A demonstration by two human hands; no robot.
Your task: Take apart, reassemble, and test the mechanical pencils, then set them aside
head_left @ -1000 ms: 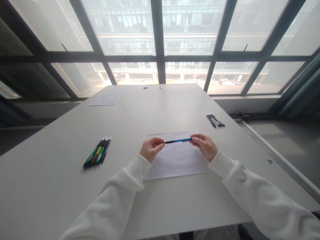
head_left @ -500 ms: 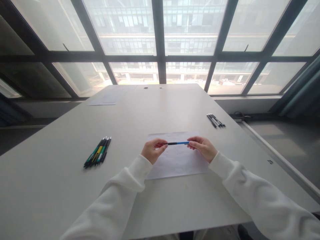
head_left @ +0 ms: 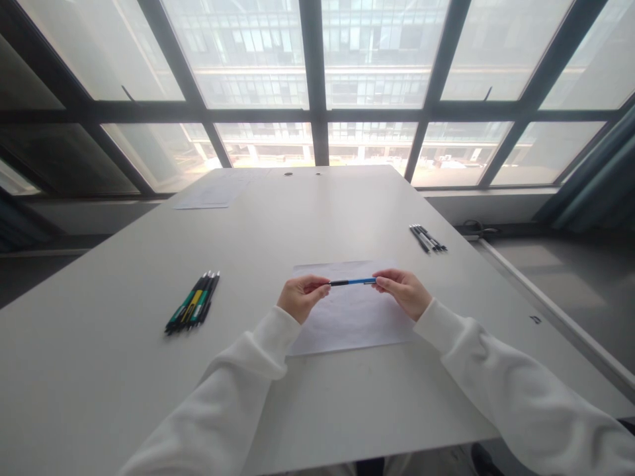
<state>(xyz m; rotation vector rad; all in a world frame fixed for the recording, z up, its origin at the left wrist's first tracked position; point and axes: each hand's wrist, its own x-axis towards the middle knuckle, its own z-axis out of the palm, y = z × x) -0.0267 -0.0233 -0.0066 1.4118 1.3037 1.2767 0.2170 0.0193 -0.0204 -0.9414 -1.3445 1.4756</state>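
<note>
A blue and black pen (head_left: 353,281) is stretched level between my two hands, over a sheet of white paper (head_left: 347,324). My left hand (head_left: 303,296) pinches its black end between thumb and fingers. At the blue end, with the clip, my right hand (head_left: 403,291) has thumb and fingers closed on it. Both tips of the pen are hidden by my fingers. Below it, the paper lies flat, partly covered by my hands and sleeves.
Several green, yellow and black pens (head_left: 192,303) lie bunched at the left. A second group of dark and grey pens (head_left: 427,238) rests toward the right edge of the white table (head_left: 317,225). More paper (head_left: 206,194) is at the far left, before the windows.
Slightly more of the pen's blue part shows between my hands, and my left hand has shifted a touch left. The pens and paper on the table stay put.
</note>
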